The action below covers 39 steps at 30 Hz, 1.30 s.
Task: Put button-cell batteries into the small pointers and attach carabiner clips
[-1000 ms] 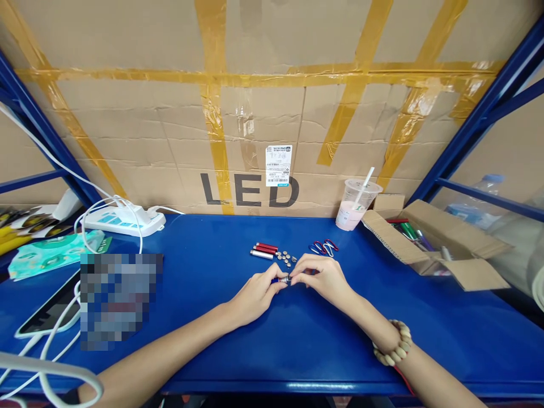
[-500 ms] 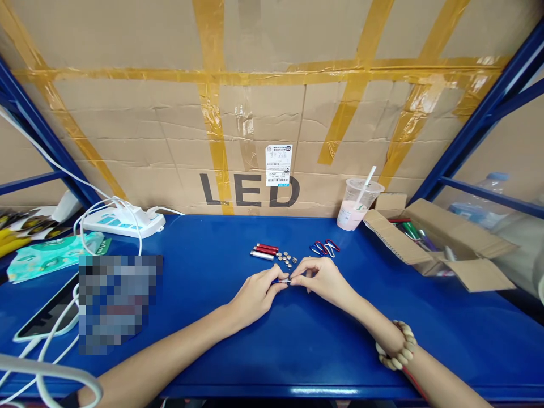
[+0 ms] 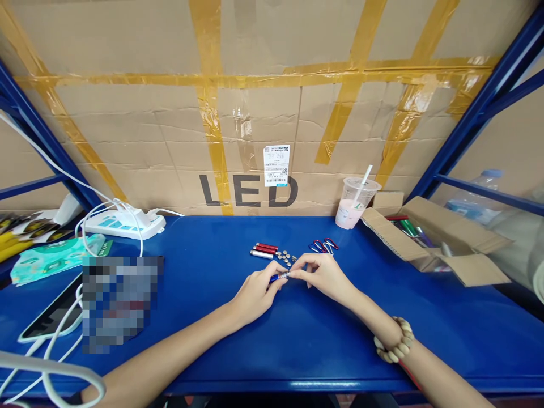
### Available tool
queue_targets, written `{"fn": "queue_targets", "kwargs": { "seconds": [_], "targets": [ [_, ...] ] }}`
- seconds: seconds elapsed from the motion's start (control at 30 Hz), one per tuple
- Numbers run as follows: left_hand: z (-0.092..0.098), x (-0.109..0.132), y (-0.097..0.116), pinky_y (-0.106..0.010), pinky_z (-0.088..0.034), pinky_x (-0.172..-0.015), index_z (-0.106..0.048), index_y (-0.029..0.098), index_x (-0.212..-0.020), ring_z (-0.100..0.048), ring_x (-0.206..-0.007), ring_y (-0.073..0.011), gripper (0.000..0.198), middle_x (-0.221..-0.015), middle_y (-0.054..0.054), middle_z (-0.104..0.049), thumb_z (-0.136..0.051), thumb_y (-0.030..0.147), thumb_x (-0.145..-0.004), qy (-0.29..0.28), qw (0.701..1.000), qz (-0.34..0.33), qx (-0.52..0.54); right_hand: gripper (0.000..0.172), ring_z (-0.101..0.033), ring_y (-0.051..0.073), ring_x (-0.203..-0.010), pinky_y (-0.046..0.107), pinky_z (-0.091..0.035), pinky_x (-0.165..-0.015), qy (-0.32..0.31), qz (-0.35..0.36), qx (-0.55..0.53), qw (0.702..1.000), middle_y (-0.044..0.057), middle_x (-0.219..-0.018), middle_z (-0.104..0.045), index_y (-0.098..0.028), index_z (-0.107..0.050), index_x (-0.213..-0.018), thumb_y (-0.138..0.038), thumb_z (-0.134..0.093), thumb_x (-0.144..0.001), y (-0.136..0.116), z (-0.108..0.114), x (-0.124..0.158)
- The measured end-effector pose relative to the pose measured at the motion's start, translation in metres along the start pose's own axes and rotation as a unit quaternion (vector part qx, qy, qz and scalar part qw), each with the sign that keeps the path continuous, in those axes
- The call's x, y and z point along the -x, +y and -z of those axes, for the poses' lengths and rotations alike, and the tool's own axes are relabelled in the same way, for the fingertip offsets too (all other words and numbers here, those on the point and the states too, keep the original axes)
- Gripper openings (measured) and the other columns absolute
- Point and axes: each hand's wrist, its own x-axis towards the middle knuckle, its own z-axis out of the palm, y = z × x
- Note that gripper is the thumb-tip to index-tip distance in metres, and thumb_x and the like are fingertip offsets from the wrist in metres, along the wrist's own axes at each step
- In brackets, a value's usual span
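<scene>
Over the middle of the blue tabletop, my left hand (image 3: 255,290) pinches a small blue flashlight (image 3: 275,277) between thumb and fingers. Its silvery end points right, where the thumb and forefinger of my right hand (image 3: 325,277) close on it. Whether a tiny part is also between those right fingertips is hidden. Just beyond, several button cells (image 3: 285,256) lie loose. To their left rest two red tubes (image 3: 266,248) and a silver tube (image 3: 261,255), similar in size. Red, blue and silver carabiner clips (image 3: 323,246) lie behind my right hand.
A plastic cup with a straw (image 3: 352,207) stands at the back right, beside an open cardboard box (image 3: 391,238) with pens inside. At left are a power strip (image 3: 144,228), white cables, a phone (image 3: 53,311) and a green packet (image 3: 55,260). A large carton (image 3: 170,141) forms the back.
My right fingertips have shifted slightly at the flashlight's silvery end, and more of the blue body shows. The view has moved a little; the loose parts lie as before.
</scene>
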Motion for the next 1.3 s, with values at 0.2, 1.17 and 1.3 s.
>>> {"fn": "queue_targets", "kwargs": {
  "seconds": [0.2,1.17,1.3],
  "targets": [
    [0.000,0.001,0.001,-0.022,-0.043,-0.062,-0.049,0.020,-0.097,-0.059,-0.069,-0.0144,0.012,-0.079,0.000,-0.061,-0.039,0.025,-0.092,0.002,1.000,0.002,0.009,0.028,-0.054,0.010,-0.042,0.021,-0.038,-0.046,-0.006,0.008,0.002,1.000,0.000,-0.058,-0.064,-0.017,-0.067,-0.071,-0.045,-0.066,-0.073,0.001,0.001,0.000],
    [0.000,0.004,0.000,-0.024,-0.044,-0.074,-0.047,0.020,-0.081,-0.062,-0.084,-0.0165,0.009,-0.089,-0.002,-0.065,-0.043,0.018,-0.090,-0.006,0.998,-0.047,-0.041,0.035,-0.054,0.009,-0.049,0.019,-0.040,-0.054,-0.117,0.149,0.084,0.978,0.000,-0.058,-0.059,-0.016,-0.057,-0.062,-0.026,-0.042,-0.092,-0.012,0.001,0.008],
    [0.001,0.003,0.001,-0.023,-0.045,-0.078,-0.050,0.021,-0.094,-0.062,-0.089,-0.0154,0.008,-0.095,-0.001,-0.065,-0.043,0.019,-0.092,-0.018,0.997,-0.049,-0.054,0.035,-0.053,0.008,-0.047,0.018,-0.039,-0.053,-0.117,0.133,0.082,0.981,-0.001,-0.058,-0.059,-0.015,-0.057,-0.062,-0.026,-0.042,-0.092,-0.008,0.000,0.007]
  ]
}}
